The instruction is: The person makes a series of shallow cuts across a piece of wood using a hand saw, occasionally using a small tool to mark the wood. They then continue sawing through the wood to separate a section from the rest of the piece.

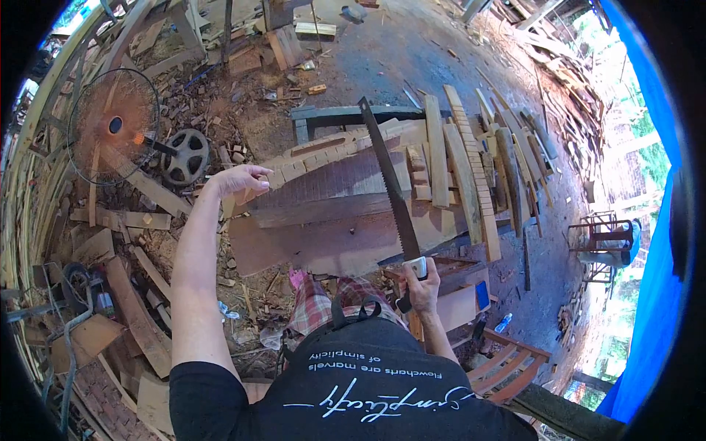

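Head view: your right hand [423,288] is wrapped around the grip of a handsaw [391,192]. The blade's long axis runs from that hand up and slightly left, away from you, with its tip over the far side of the wood stack. The teeth look to face left, but they're too small to confirm. The blade is thin dark steel, straight and narrow, with a pale patch at the handle end.

Your left hand [239,178] holds nothing. Its fingers are loosely curled and it rests on, or sits just above, the near-left corner of the stack; contact isn't clear. That arm is stretched out well forward.

The saw lies across a wide reddish board [316,242] at the near edge of the stack. The board is flat, with rough-sawn faces, and its length runs left-right, roughly crosswise to the blade. The right hand is the nearer one to the saw; the left is well apart from the blade, off to its left.

Behind it, notched pale planks [471,173] are laid side by side, running away from you, on a grey bench frame [323,114].

On the floor to the left are a wire fan guard [112,126], a dark spoked wheel [185,156], offcuts and sawdust. A blue tarp [651,279] hangs at the right.
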`<state>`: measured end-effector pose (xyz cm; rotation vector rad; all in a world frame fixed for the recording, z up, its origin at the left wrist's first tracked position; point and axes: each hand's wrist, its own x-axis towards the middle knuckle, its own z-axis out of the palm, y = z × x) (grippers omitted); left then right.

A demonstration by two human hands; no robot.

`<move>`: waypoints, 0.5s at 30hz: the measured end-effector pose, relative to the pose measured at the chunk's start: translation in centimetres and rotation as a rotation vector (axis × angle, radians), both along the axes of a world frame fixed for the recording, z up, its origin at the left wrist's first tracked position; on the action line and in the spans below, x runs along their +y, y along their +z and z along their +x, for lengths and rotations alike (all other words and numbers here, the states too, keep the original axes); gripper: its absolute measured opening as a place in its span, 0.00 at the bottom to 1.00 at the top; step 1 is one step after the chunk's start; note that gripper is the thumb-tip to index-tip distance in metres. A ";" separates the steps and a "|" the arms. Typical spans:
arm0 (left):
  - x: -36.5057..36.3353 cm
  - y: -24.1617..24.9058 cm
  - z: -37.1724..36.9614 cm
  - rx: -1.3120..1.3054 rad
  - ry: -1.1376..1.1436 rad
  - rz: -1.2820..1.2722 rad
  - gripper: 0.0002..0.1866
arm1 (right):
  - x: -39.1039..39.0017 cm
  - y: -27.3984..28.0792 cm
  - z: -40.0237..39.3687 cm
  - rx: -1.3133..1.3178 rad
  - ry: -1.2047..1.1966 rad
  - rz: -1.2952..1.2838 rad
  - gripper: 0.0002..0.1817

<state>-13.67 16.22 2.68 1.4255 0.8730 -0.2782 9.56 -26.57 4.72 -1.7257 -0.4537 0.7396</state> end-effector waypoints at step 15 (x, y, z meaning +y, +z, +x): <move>-7.9 -2.6 4.4 -0.037 -0.103 1.107 0.30 | 3.2 -1.0 -2.7 -0.011 0.062 0.004 0.10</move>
